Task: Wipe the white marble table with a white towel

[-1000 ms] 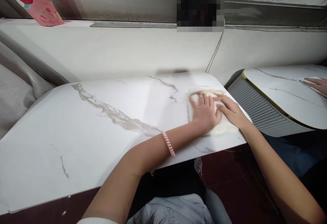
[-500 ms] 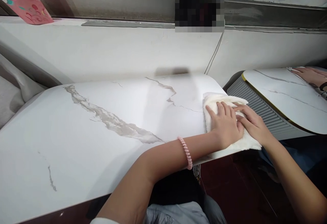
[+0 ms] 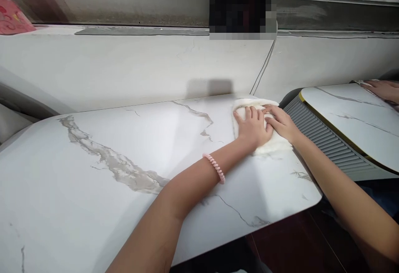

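A white fluffy cloth [image 3: 277, 142] lies bunched at the far right corner of a white marble-patterned tabletop [image 3: 199, 231]. My left hand [image 3: 253, 125] presses flat on top of it, open, with the fingers spread. From the right, my right hand [image 3: 282, 123] reaches over the cloth, also open, its fingertips beside my left hand. Both palms face down, and part of the cloth is hidden beneath them. A pink beaded bracelet [image 3: 214, 167] circles my left forearm.
A second marble-patterned table [image 3: 352, 111] with a gold edge and grey ribbed side stands to the right. Another person's hand [image 3: 382, 89] rests on a cloth there. Behind are a white wall [image 3: 124, 65] and hanging cords [image 3: 264, 66]. A pink paper item [image 3: 14, 17] sits at upper left.
Both hands and the cloth have moved away from the near edge toward the back of the tabletop, and slightly left. The view has shifted, showing more of the near right corner.
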### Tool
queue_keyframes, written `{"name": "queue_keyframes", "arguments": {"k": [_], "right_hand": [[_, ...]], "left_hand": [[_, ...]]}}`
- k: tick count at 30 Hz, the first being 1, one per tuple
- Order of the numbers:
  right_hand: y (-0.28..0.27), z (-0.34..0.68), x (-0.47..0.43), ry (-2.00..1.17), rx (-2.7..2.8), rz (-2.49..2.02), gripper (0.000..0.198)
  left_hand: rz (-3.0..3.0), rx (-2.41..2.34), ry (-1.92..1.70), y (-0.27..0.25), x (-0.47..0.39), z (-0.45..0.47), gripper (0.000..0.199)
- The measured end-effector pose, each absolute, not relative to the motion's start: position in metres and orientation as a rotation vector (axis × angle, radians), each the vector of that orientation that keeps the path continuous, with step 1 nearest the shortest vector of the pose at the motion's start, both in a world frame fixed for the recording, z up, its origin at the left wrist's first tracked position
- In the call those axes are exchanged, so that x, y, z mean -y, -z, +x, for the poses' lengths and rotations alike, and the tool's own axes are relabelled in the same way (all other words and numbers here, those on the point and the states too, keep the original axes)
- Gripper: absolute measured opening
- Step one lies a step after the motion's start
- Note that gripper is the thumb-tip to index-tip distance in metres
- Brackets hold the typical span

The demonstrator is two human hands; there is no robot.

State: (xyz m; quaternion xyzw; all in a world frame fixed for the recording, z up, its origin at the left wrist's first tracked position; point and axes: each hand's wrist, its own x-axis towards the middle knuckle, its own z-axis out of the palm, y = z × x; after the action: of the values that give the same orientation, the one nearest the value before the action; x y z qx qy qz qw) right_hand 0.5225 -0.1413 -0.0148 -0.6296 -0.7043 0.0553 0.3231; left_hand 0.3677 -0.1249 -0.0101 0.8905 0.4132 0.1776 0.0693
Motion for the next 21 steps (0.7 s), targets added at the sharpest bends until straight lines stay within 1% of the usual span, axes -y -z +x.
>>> {"name": "queue_keyframes", "arguments": {"k": [10, 16, 21], "right_hand": [[0.02, 0.523, 0.058, -0.171, 1.792, -1.603, 0.02], [0.024, 0.526, 0.034, -0.145, 1.765, -1.631, 0.019], [0.023, 0.525, 0.03, -0.182, 1.741, -1.614, 0.021]], "left_hand": [[2.595, -1.313, -0.447, 0.007, 0.052, 0.368, 0.054], [2.587, -1.359, -0.466, 0.006, 0.035, 0.371, 0.053], [2.576, -1.378, -0.441, 0.006, 0.032, 0.373, 0.055]]}}
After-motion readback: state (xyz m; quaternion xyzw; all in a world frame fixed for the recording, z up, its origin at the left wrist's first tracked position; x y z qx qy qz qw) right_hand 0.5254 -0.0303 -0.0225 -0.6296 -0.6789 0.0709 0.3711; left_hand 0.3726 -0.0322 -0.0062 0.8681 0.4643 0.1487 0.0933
